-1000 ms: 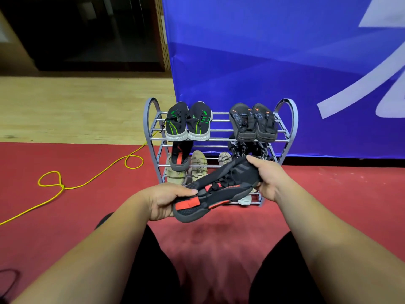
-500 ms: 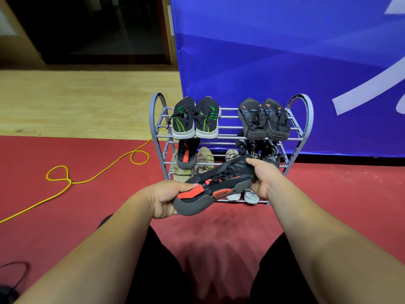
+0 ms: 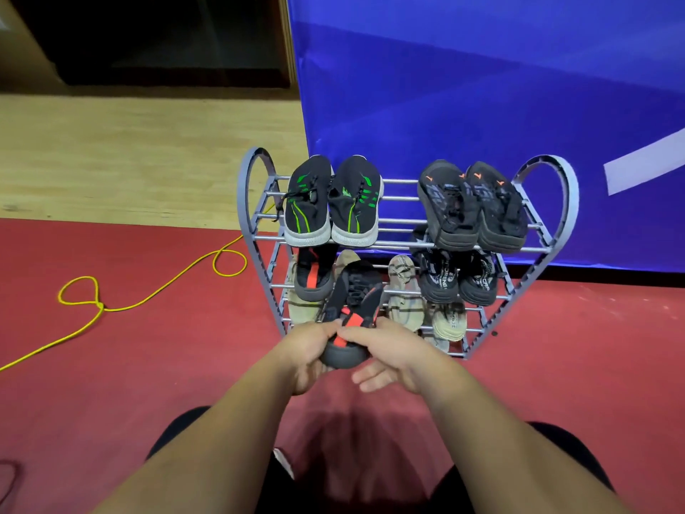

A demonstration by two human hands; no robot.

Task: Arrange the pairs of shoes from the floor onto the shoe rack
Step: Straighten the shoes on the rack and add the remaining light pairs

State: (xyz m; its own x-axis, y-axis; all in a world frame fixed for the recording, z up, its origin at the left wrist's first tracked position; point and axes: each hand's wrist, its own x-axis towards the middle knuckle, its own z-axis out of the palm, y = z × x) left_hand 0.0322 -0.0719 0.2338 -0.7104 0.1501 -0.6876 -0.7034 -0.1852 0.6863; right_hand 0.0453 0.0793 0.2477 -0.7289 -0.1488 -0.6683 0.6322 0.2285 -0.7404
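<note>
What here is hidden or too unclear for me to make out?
Head view, the only one:
- Heel of the black-and-red shoe: covered by the left hand and right hand.
- Beige shoes on the shoe rack's bottom shelf: partly behind the held shoe.
- Yellow cable: cut off by the left edge.

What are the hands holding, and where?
A black shoe, held at its heel end by the left hand and right hand.

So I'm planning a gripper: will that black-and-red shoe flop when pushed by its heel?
Probably light: left hand and right hand manage the shoe from its heel alone. Its knit-looking upper likely gives. The rack bars may catch its sole.
</note>
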